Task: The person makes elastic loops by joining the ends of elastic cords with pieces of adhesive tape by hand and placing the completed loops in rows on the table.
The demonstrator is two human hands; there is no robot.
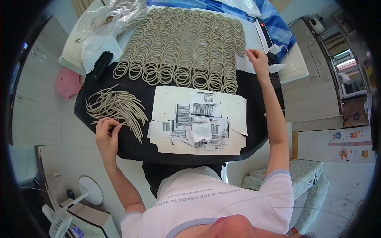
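Note:
My left hand [106,133] rests at the near edge of a loose pile of beige cord pieces [119,104] on the left. Its thumb and forefinger are pinched together on one cord piece at the pile's edge. At the upper right, my right hand [258,62] is just beside the rightmost, shorter column of beige rings [240,37]. Its fingers are loosely bent with the tips apart, and no ring shows in them. Many overlapping beige rings [184,47] lie in long columns across the far part of the table.
A cardboard sheet [166,103] with torn barcode labels lies in front of me on the black cover [254,101]. A clear plastic bag [107,23] and a black object [102,63] stand at far left. A power strip [264,33] with white plugs is at far right.

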